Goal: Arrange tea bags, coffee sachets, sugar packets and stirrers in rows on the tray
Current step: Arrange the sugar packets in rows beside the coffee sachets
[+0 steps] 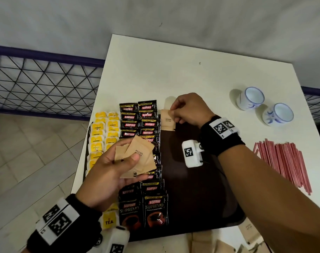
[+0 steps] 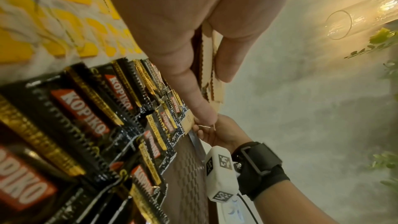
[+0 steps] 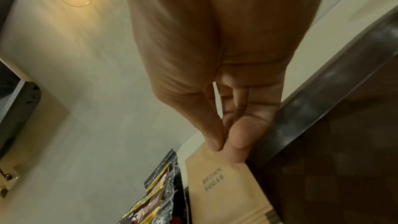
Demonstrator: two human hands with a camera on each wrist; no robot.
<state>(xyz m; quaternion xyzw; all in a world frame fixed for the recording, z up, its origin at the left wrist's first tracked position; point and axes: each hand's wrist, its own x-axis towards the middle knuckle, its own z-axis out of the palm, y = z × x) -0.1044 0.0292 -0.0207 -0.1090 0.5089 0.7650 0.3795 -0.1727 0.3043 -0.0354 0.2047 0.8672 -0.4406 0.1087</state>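
A dark brown tray (image 1: 192,179) lies on the white table. Yellow tea bags (image 1: 100,134) fill its left side in two columns, and black Kopiko coffee sachets (image 1: 148,125) run beside them. One brown sugar packet (image 1: 167,119) lies at the tray's far edge, right of the sachets; my right hand (image 1: 175,110) pinches its top corner (image 3: 228,152). My left hand (image 1: 122,161) hovers over the sachets and grips a small fan of brown sugar packets (image 1: 139,156) between thumb and fingers (image 2: 206,67). Red stirrers (image 1: 283,161) lie in a loose pile on the table, right of the tray.
Two white cups with blue marks (image 1: 250,98) (image 1: 278,114) stand on the table (image 1: 173,70) at the far right. More brown sugar packets (image 1: 228,245) lie by the table's near edge. A blue wire fence (image 1: 42,84) runs along the left.
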